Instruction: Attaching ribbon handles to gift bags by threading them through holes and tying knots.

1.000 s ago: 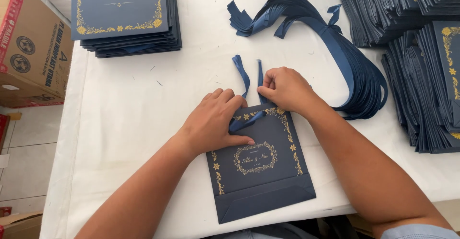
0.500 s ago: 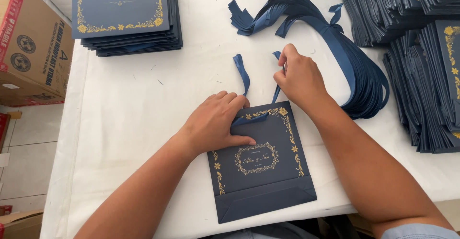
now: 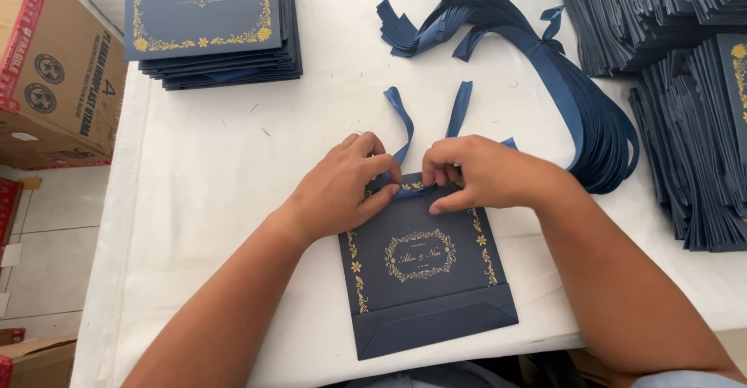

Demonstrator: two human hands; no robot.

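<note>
Left hand: the left hand (image 3: 342, 189) is resting on the top edge of the flat navy paper bag (image 3: 424, 279), its fingers curling in and pinching the blue ribbon (image 3: 405, 127) at the bag's mouth.
Right hand: the right hand (image 3: 475, 174) is lying just beside the left at the same edge, fingers bent and pressing down on the ribbon; whether they are gripping it tightly cannot be told.
Ribbon: its two loose ends are sticking up past the hands toward the middle of the table (image 3: 218, 170).
Bag: it is lying flat near the front edge of the white-covered table, gold ornament facing up.
Far left corner: a stack of finished bags (image 3: 210, 22) is sitting there.
Right edge: piles of folded bags (image 3: 685, 108) are crowding it.
Far middle: a bundle of ribbons (image 3: 545, 69) is curving toward the right piles.
Left of table: a cardboard box (image 3: 54, 69) is standing off the table.
</note>
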